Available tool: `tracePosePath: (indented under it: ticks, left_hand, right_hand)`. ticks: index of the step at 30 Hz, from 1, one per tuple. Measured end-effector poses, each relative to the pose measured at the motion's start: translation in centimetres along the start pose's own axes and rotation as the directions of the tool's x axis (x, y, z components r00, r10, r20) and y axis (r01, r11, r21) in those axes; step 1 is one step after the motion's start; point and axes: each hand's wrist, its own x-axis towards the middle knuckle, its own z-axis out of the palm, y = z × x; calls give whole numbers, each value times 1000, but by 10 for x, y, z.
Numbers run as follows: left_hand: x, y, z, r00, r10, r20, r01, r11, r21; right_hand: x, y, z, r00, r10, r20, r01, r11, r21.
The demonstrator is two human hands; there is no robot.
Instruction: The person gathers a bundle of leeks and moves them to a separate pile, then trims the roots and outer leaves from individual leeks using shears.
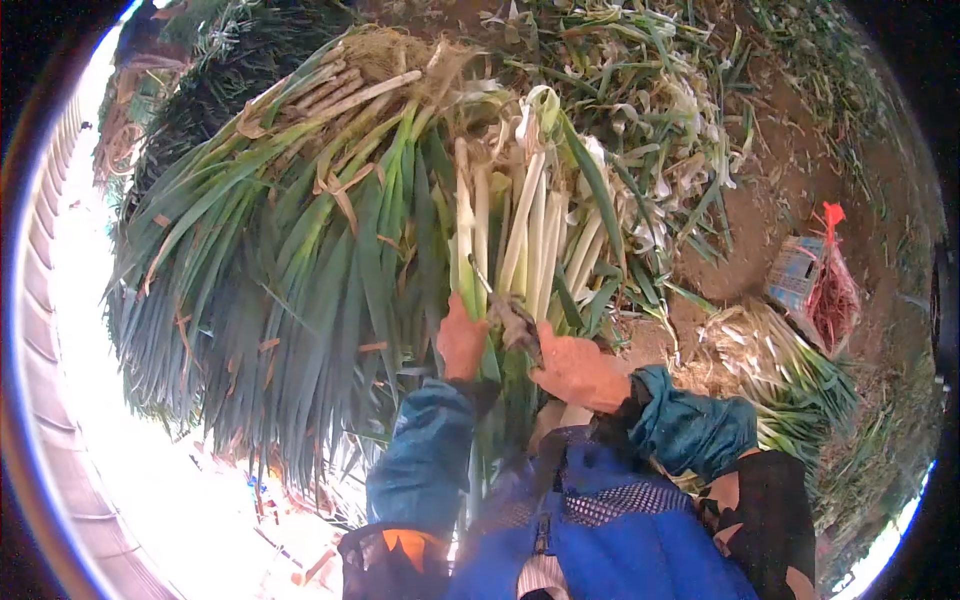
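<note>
Peeled white stalks [525, 235] of long green onions lie upright in the view, in front of my body. My left hand [462, 340] is closed around a green onion stalk [465, 215] at the left of this group. Close to its right, my right hand [580, 372] has its fingers curled at a dark, thin tool or strip of peel [512, 318]; which of these it grips is too small to tell. A big heap of unpeeled green onions [310, 270] with brown roots lies to the left of both hands.
Stripped leaves and peel [650, 110] cover the ground at the upper right. A bundle of green onions [775, 365] lies at the right, below a bag with red strings [835, 290]. Bare soil [745, 215] shows between them.
</note>
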Motion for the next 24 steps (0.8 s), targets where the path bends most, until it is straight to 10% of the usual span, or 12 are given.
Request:
tracePosePath:
  ticks: [9,16,24]
  left_hand:
    - [-47,-44,19,999,21,40,-20,999,-39]
    - [-57,-45,23,999,-32,26,34,996,-82]
    - [-67,-40,11,988,147,-53,-155,965,-213]
  right_hand:
    - [113,28,-5,969,-22,-247,-7,993,-117]
    - [69,16,-4,998,-12,-63,6,995,-96]
    - [134,35,-9,974,-94,-204,47,974,-223]
